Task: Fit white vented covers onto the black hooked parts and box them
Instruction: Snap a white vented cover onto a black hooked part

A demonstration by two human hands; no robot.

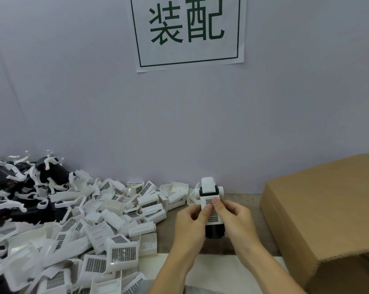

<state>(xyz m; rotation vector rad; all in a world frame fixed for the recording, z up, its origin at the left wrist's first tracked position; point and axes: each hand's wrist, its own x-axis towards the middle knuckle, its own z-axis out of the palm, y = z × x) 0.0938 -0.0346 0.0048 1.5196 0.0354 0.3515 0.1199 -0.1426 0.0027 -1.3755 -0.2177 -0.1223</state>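
At far left a heap of black hooked plastic parts (pixel 7 179) lies tangled with white curved pieces, and beside it spreads a pile of loose white vented plastic covers (pixel 107 225) on the brown tabletop (pixel 168 234). The left hand (pixel 192 221) and right hand (pixel 234 219) both grip one white vented cover (pixel 213 211) seated over a black part, thumbs pressing its grille. A brown cardboard box (pixel 319 219) stands right.

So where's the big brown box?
In the head view, the box sits on the right, against the wall, just right of the hands holding the cover.
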